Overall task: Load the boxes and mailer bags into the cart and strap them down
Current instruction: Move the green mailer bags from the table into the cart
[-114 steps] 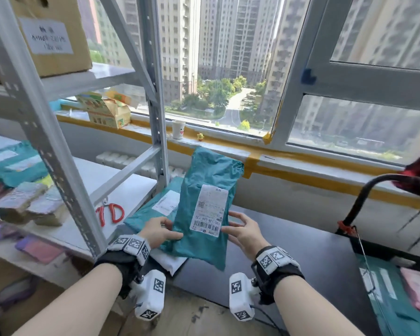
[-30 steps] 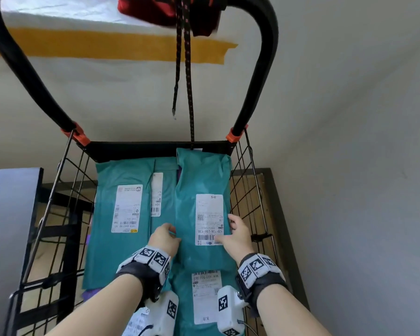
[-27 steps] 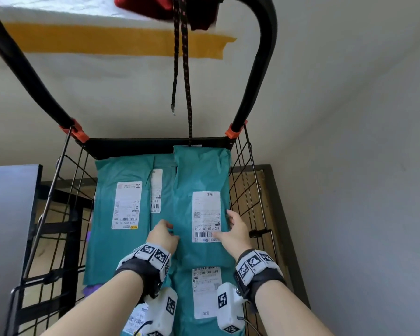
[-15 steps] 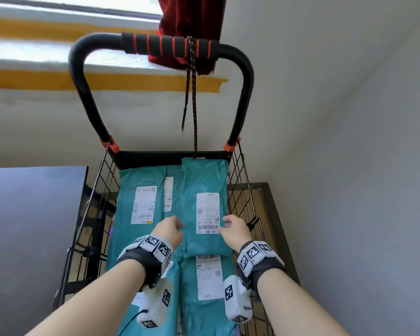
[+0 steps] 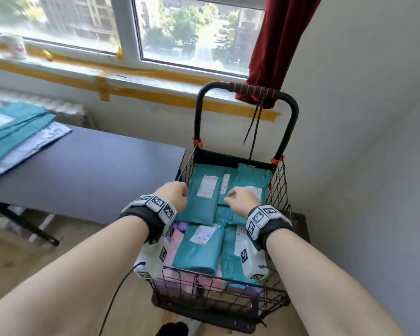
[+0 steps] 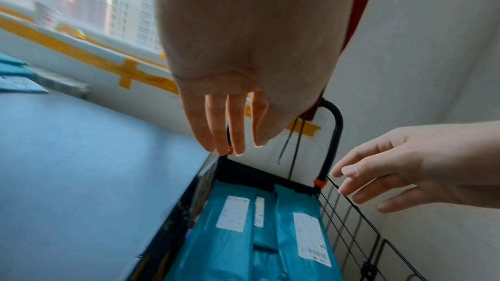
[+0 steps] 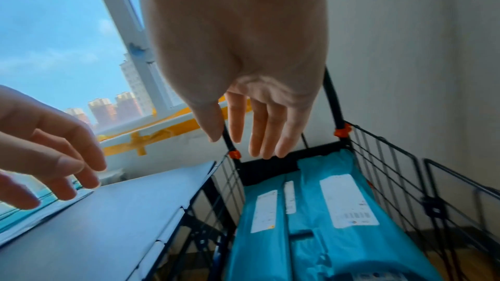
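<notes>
On the far left of the dark table (image 5: 87,170), a loose pile of teal mailer bags (image 5: 12,132) lies flat against the windowsill end, and that pile is what my next move turns on, as I judge it. It sits well to the left of both hands and farther out, its long edges running diagonally toward the window. My left hand (image 5: 171,194) is the nearer one, hovering over the left rim of the wire cart (image 5: 280,187) just beside the table's edge; its fingers (image 6: 213,131) hang straight and relaxed, gripping nothing. My right hand (image 5: 240,200) hangs above the cart's middle, fingers loosely spread and empty too, clear of the packed mailers (image 5: 201,197) below it. Those teal bags lie flat in the basket with their long axes running from me toward the handle (image 5: 250,89), labels up, with pink and purple parcels (image 5: 177,241) along the left near corner. I see no boxes from here.

A bungee cord (image 5: 257,124) dangles from the handle's foam grip down toward the back of the basket, unhooked at its free end, so I take the strapping as not yet done. The table top looks smooth, so bags should slide off it easily. Behind runs a window (image 5: 180,30) with yellow tape along its sill, a red curtain (image 5: 274,44) hangs at the right, and a plain white wall (image 5: 361,141) stands close beside the cart.
</notes>
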`<control>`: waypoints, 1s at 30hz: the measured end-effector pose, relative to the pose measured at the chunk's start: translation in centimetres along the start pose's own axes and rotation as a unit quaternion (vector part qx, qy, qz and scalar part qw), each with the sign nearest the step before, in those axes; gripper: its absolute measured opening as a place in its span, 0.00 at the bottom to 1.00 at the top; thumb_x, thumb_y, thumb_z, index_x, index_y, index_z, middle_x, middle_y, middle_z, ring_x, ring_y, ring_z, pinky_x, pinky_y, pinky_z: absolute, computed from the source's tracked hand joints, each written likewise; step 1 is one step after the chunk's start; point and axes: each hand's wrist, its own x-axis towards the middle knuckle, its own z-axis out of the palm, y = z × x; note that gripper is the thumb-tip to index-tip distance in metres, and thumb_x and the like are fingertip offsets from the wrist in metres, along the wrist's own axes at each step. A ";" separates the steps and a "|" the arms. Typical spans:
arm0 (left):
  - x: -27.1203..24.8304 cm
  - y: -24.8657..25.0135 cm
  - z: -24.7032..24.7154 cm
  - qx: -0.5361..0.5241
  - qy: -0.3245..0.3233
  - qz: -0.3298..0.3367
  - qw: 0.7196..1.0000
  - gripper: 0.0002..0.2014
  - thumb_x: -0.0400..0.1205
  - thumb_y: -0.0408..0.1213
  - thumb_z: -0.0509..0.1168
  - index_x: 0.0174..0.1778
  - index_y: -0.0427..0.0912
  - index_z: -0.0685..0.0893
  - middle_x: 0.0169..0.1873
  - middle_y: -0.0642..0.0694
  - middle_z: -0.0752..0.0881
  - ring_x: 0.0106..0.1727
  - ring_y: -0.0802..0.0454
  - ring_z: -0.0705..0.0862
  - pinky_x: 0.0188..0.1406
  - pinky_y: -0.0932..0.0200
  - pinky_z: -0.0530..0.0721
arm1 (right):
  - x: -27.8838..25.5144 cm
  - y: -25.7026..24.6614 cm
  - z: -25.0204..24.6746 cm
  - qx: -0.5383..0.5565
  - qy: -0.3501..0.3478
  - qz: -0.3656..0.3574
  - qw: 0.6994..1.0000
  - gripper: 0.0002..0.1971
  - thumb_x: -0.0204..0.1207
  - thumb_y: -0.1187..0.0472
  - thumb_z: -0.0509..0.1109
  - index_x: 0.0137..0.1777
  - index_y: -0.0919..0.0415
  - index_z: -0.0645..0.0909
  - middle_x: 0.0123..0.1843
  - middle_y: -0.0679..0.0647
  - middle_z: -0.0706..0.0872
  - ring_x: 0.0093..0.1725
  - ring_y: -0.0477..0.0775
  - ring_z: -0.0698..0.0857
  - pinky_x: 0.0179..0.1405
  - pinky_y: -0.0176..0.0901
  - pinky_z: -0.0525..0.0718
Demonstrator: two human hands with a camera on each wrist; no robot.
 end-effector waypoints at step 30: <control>-7.9 -55.8 -25.2 0.006 0.069 -0.214 0.974 0.11 0.80 0.36 0.59 0.55 0.44 0.82 0.57 0.44 0.84 0.58 0.45 0.82 0.57 0.54 0.81 | 3.9 -50.4 30.8 -0.097 -0.085 -0.165 0.978 0.20 0.79 0.57 0.63 0.71 0.57 0.74 0.68 0.57 0.80 0.66 0.58 0.80 0.66 0.48 0.78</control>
